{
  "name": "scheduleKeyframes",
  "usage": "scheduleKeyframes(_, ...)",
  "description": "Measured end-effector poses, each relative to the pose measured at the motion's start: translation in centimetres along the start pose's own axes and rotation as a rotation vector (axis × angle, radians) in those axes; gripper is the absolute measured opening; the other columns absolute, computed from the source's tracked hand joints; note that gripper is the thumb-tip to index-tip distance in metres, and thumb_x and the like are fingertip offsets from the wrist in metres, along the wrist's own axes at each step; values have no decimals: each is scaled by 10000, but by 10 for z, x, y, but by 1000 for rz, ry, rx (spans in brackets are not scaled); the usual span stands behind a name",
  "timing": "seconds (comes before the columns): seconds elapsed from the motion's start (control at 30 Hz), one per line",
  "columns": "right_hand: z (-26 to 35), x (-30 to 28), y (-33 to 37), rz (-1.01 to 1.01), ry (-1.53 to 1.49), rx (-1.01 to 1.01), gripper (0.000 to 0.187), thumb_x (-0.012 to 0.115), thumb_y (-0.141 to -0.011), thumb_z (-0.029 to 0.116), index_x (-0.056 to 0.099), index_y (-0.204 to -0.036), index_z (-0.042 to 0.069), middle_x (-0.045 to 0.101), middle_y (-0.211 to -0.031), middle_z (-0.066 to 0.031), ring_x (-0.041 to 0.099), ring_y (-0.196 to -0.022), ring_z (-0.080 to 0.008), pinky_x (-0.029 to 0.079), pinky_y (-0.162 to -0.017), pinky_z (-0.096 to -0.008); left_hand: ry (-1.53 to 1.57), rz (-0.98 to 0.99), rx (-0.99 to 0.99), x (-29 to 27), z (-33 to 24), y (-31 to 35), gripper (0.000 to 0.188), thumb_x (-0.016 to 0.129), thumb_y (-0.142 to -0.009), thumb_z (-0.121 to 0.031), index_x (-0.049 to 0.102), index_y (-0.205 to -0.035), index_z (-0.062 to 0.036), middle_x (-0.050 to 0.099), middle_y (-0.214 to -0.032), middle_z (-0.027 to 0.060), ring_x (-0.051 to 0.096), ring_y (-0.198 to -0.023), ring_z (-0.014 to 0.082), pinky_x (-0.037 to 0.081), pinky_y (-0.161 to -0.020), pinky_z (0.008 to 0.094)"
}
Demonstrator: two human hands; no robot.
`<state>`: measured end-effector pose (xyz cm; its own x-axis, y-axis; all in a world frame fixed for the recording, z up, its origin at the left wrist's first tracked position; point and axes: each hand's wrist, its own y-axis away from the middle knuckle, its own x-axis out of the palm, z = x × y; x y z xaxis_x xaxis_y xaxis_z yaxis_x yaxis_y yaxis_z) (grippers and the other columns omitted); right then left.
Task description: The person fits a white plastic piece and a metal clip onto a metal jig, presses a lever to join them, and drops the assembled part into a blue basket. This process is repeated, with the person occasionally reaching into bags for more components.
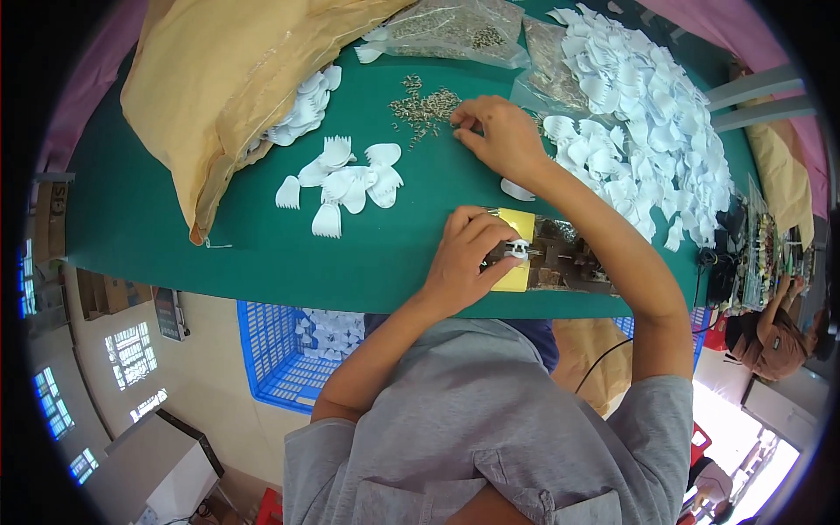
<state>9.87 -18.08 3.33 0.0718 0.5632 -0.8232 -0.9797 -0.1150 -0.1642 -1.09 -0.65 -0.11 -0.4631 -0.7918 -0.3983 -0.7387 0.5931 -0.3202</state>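
Two hands working apart over a green tabletop

The person's left hand point(472, 255) is pinching a small white piece point(519, 248) between thumb and forefinger, and that piece is sitting at the yellow block point(518, 279) of a dark fixture point(560, 254) near the edge of the tabletop point(359, 262). Farther up, the right hand point(502, 131) is hanging palm down with its fingers curling at the edge of a scatter of tiny metal parts point(424, 109); from here I'm not managing to tell whether thumb and fingertips are meeting on one of them. A big heap of white toothed pieces point(652, 131) is covering the right side, while a smaller cluster point(354, 184) is lying well to the left of the hands. More white pieces are showing at the mouth of a brown paper bag point(227, 79). Beyond the metal parts, a clear bag point(455, 31) is lying, holding more small bits. Below the tabletop, a blue basket point(254, 359) is holding white pieces too, and off to the right another person point(774, 341) is sitting in a brown top
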Motion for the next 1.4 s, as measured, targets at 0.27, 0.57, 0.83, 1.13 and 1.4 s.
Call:
scheduleKeyframes(0.27, 0, 13, -22, 53, 45, 143, 120, 751, -854, 177, 748, -906, 68, 753, -904, -109, 720, -901, -333, 579, -809, -472, -19, -5, -2, -1, -1, -1, 307, 835, -860, -186, 698, -1118, -91, 676, -1149, 62, 545, -1168, 296, 462, -1020, 416)
scheduleKeyframes(0.57, 0, -51, 48, 154, -645, 324, 166, 753, -935, 125, 767, -1024, -15, 744, -865, -43, 675, -754, -99, 553, -720, -263, -21, -13, -3, -1, -2, 1, 300, 831, -861, -185, 697, -1115, -95, 675, -1149, 68, 545, -1176, 304, 469, -1015, 421)
scheduleKeyframes(0.83, 25, -75, 149, 54, -609, 418, 134, 785, -914, 66, 787, -1043, 28, 763, -908, -38, 657, -837, -134, 537, -792, -295, -32, -27, 11, -4, -4, -5, 345, 863, -790, -87, 696, -1092, -89, 686, -1122, 53, 561, -1146, 302, 478, -976, 412)
scheduleKeyframes(1.13, 41, -61, 164, -13, -198, 190, 55, 771, -914, 82, 783, -967, 86, 686, -926, -13, 523, -934, -191, 372, -910, -352, -16, -33, 16, -2, -2, -5, 360, 867, -770, -64, 689, -1083, -82, 687, -1096, 47, 576, -1109, 287, 490, -935, 387)
scheduleKeyframes(1.4, 42, -52, 165, -102, -199, 91, 65, 778, -875, 80, 767, -932, 108, 644, -854, -4, 524, -887, -231, 361, -838, -386, -23, -37, 23, -2, -2, -4, 365, 873, -770, -70, 687, -1084, -87, 690, -1097, 41, 574, -1105, 292, 487, -934, 392)
